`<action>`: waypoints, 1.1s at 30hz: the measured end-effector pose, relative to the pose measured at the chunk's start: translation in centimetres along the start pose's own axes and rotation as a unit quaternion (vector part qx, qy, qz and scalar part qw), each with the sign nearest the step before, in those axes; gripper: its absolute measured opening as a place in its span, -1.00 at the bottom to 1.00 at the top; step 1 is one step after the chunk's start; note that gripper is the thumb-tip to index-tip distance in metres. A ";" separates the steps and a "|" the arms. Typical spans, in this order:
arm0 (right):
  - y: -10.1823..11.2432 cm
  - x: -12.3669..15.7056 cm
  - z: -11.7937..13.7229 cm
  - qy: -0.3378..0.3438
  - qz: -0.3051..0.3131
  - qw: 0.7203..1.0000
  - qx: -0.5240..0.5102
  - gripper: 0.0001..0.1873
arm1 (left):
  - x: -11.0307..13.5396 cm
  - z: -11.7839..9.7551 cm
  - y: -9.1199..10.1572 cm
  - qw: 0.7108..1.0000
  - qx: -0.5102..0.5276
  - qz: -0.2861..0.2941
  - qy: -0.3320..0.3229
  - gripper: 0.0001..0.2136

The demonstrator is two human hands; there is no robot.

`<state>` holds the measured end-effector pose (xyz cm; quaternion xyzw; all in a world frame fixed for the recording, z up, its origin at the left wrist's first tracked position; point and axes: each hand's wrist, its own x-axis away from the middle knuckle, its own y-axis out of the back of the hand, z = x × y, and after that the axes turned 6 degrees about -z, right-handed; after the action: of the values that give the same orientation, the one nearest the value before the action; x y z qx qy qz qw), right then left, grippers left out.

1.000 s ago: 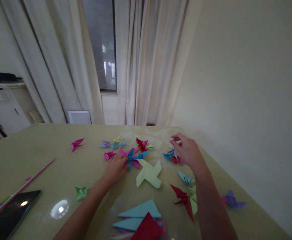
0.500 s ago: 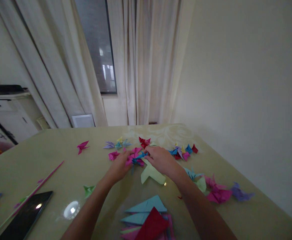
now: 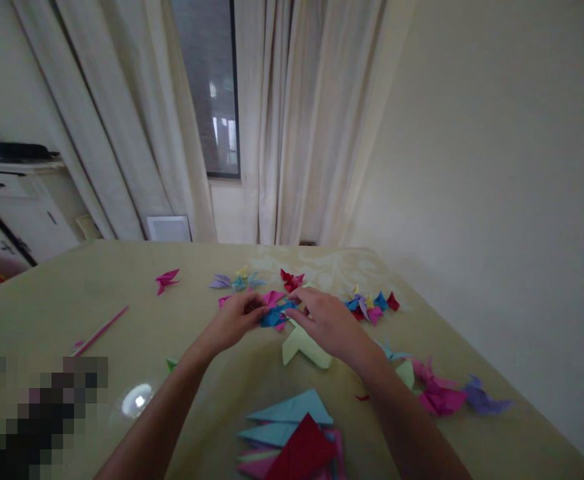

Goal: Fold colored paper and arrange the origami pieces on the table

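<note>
Between my two hands, over the middle of the table, is a blue folded paper piece (image 3: 274, 316), its exact shape too small to make out. My left hand (image 3: 239, 319) pinches its left end. The fingers of my right hand (image 3: 319, 315) close on its right end. Pink folded papers (image 3: 273, 297) lie just behind it, partly covered by my hands. Under my right hand rests a pale green folded paper (image 3: 305, 347). Closer to me lies a stack of folded sheets, with light blue pieces (image 3: 292, 408) and a red piece (image 3: 305, 450) on top.
Small origami pieces lie around: a magenta one (image 3: 167, 281) at the far left, a mixed cluster (image 3: 372, 307) on the right, and pink (image 3: 439, 393) and purple (image 3: 485, 397) ones near the right edge. A thin pink stick (image 3: 103, 329) lies on the left. A wall borders the right.
The blue paper has turned and shows more of its surface between my hands. My left hand has shifted slightly left, and my fingers have changed position. The view has tilted a little.
</note>
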<state>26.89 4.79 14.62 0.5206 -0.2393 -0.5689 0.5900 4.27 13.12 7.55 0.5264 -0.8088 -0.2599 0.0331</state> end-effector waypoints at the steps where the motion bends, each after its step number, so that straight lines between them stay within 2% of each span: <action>1: 0.0 0.1 0.3 0.005 -0.014 1.000 -0.012 -0.64 | 0.1 -0.7 0.0 1.000 0.019 0.005 -0.002 -0.69; 3: 0.0 0.1 0.7 0.014 -0.036 0.999 -0.029 -0.48 | 0.5 -1.9 -0.3 0.998 0.061 0.015 -0.009 -0.67; 4: 0.0 0.1 0.8 0.015 -0.039 0.999 -0.034 -0.47 | 0.6 -2.5 -0.5 0.996 0.088 0.021 -0.013 -0.68; 6: 0.1 0.1 0.9 0.013 -0.026 0.999 -0.041 -0.60 | 0.8 -3.1 -0.9 0.989 0.138 0.036 -0.026 -0.69; 8: 0.2 -0.1 0.8 0.013 -0.005 0.999 -0.042 -0.76 | 0.7 -2.9 -1.1 0.991 0.123 0.038 -0.037 -0.71; 10: 0.4 -0.1 0.7 0.018 0.005 0.999 -0.039 -0.85 | 0.4 -1.8 -0.7 0.999 0.039 0.008 -0.034 -0.73; 12: 0.6 -0.1 0.6 0.021 0.002 0.999 -0.023 -0.87 | 0.0 0.2 0.1 0.997 -0.052 -0.052 -0.016 -0.74; 16: 1.2 0.2 0.3 0.026 -0.005 1.000 -0.001 -0.91 | -0.3 4.9 2.2 0.971 -0.176 -0.159 0.032 -0.62; 19: 1.7 0.4 0.2 0.015 -0.009 1.000 -0.002 -0.91 | 0.1 7.6 2.8 0.959 -0.231 -0.156 0.057 -0.57; 23: 2.2 0.7 0.1 0.004 -0.016 1.000 -0.010 -0.90 | 0.3 9.0 2.8 0.959 -0.252 -0.114 0.058 -0.80; 26: 2.6 0.8 0.0 -0.002 -0.019 1.000 -0.008 -0.88 | 0.3 8.5 3.0 0.961 -0.249 -0.100 0.061 -0.93; 29: 3.2 1.0 0.3 0.000 -0.040 0.999 -0.015 -0.89 | 0.3 6.7 3.6 0.966 -0.232 -0.101 0.057 -0.86; 33: 5.2 2.2 0.8 0.020 -0.161 0.986 -0.042 -0.88 | 0.3 2.9 4.0 0.976 -0.191 -0.099 0.011 -0.73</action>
<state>28.87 1.55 18.84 0.5384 -0.1162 -0.6552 0.5171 -0.09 15.19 6.83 0.5908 -0.6875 -0.4059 0.1161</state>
